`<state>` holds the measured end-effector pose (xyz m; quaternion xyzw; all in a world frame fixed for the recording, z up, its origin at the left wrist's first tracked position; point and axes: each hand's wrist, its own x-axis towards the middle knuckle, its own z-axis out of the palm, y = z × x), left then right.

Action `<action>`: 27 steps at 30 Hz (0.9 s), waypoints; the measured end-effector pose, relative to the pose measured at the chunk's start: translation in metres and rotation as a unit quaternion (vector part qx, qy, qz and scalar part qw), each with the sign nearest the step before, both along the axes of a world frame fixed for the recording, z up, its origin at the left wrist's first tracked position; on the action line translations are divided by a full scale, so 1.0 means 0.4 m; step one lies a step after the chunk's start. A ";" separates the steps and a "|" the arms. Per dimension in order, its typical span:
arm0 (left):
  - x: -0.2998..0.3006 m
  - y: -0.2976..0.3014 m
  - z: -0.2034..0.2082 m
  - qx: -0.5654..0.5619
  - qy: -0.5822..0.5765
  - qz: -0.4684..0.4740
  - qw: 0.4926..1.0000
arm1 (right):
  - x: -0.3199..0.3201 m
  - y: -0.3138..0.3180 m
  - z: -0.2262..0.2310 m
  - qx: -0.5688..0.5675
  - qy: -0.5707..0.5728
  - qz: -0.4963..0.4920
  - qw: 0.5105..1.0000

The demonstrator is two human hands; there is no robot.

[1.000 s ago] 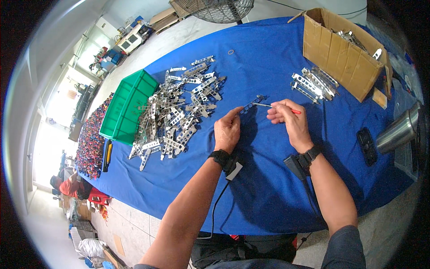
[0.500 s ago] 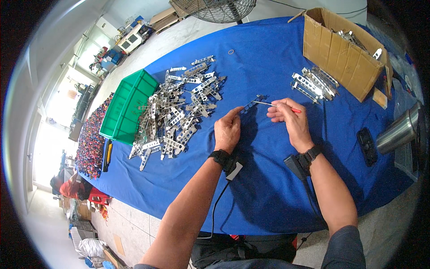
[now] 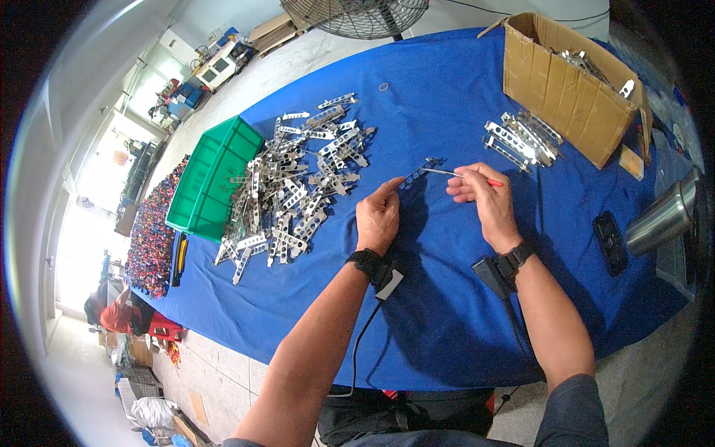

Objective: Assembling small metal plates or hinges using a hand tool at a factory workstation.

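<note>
My left hand [image 3: 378,220] is closed, its thumb and forefinger pinching one end of a flat metal strip [image 3: 412,177] with a row of round holes. The strip points away from me over the blue cloth. In my closed right hand [image 3: 485,200] is a thin rod-like tool with a red handle [image 3: 494,182]; its exact kind is unclear. Its slim metal shaft [image 3: 441,172] reaches left, and the tip meets or lies very close to the strip's far end. A loose heap of similar metal strips [image 3: 298,194] lies left of my hands, and a smaller stack [image 3: 524,140] lies to the right.
A tilted green plastic bin [image 3: 216,182] borders the heap. At the far right stands a cardboard box [image 3: 566,89] with metal strips inside. Nearby are a steel cylinder [image 3: 661,217] and a black case [image 3: 611,242]. Cables trail from both wrist straps. A fan [image 3: 354,15] stands behind the table.
My right hand and its tool have shifted very slightly to the right. My left hand keeps its pinch on the metal strip in the same place.
</note>
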<state>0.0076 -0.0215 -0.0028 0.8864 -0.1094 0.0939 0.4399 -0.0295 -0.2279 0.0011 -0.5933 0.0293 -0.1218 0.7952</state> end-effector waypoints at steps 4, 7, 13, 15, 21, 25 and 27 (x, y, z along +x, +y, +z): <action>0.001 0.001 -0.001 0.002 -0.005 -0.002 1.000 | 0.000 0.002 -0.006 -0.028 -0.003 0.009 1.000; 0.003 0.000 -0.004 -0.024 0.000 -0.006 1.000 | 0.000 -0.004 -0.007 -0.014 -0.004 0.019 1.000; 0.002 0.003 0.002 -0.003 0.009 0.000 1.000 | -0.002 0.002 -0.003 -0.014 -0.003 0.007 1.000; 0.000 0.000 0.002 -0.017 0.005 -0.002 1.000 | -0.003 -0.003 -0.009 -0.044 -0.010 0.021 0.999; -0.003 0.001 0.009 0.002 0.012 0.000 1.000 | 0.000 0.009 -0.005 -0.018 -0.012 -0.004 1.000; 0.005 0.003 -0.005 -0.011 -0.001 -0.004 1.000 | -0.002 -0.004 -0.005 -0.018 0.003 0.020 1.000; 0.008 0.006 -0.011 -0.007 0.005 -0.004 1.000 | -0.001 -0.007 -0.008 -0.008 0.007 0.018 1.000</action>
